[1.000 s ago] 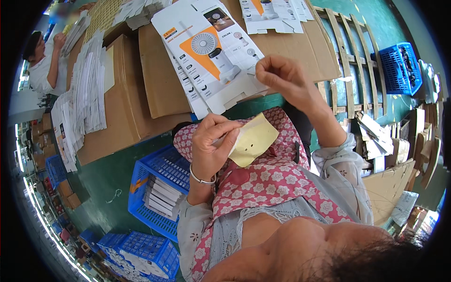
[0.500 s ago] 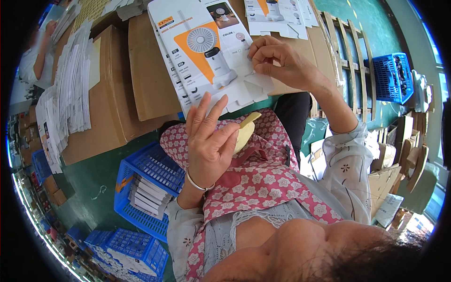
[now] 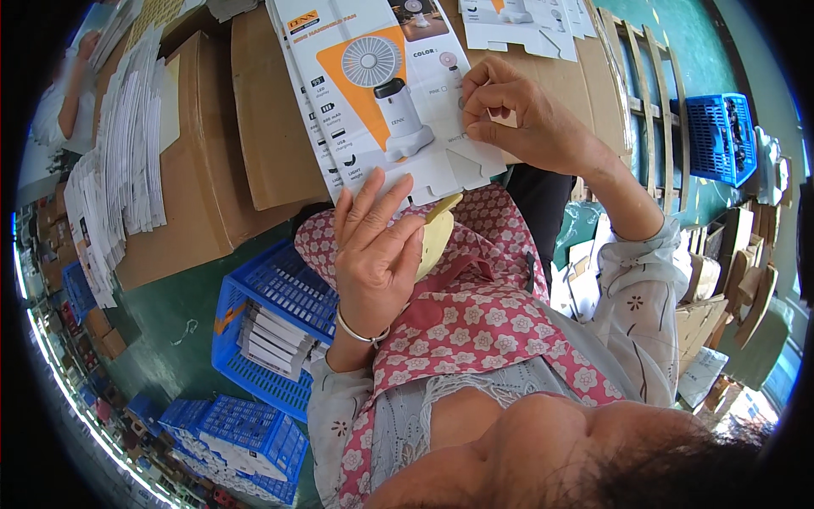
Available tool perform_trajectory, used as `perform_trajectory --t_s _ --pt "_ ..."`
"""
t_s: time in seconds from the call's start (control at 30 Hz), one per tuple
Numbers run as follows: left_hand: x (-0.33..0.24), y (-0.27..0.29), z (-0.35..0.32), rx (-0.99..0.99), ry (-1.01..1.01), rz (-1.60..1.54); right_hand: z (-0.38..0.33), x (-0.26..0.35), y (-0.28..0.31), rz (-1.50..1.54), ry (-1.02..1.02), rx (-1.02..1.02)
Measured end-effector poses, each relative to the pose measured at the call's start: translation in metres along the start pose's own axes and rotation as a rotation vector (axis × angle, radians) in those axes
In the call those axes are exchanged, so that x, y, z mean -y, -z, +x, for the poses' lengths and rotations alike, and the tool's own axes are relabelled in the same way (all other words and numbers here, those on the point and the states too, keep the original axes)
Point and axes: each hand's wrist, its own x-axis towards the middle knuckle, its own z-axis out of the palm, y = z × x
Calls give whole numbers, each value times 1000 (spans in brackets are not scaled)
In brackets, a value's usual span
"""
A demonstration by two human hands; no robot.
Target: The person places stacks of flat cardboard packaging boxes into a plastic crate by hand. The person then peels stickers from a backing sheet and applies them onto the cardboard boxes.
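Observation:
A flat white printed carton (image 3: 377,110) with an orange panel and a picture of a small handheld fan lies in front of me, on top of others like it. Between the thumb and index finger of my left hand (image 3: 373,263) is a curled pale yellow paper strip (image 3: 437,237); the other fingertips of that hand rest at the carton's near edge. My right hand (image 3: 517,114) is closed in a pinch against the carton's right side, beside the printed colour choices. Whatever its fingertips hold, if anything, is hidden.
Brown cardboard (image 3: 275,127) lies under the cartons. A stack of flat white cartons (image 3: 127,161) is at left, more printed cartons (image 3: 526,34) at far right. Blue crates (image 3: 263,373) stand on the floor at left, another blue crate (image 3: 719,140) beyond a wooden pallet (image 3: 640,93).
The view has shifted slightly. My right hand stays pinched at the carton's right side, and my left hand still holds the yellow paper strip, now tilted a little differently.

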Motion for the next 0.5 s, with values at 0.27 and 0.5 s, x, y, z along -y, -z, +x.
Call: perform_trajectory --t_s 0.27,0.5 --pt "-3 -1 -2 5 2 -7 -8 7 -4 -57 -7 -59" --pt "-3 0 -3 21 8 -23 -8 11 -6 -103 -31 -65"
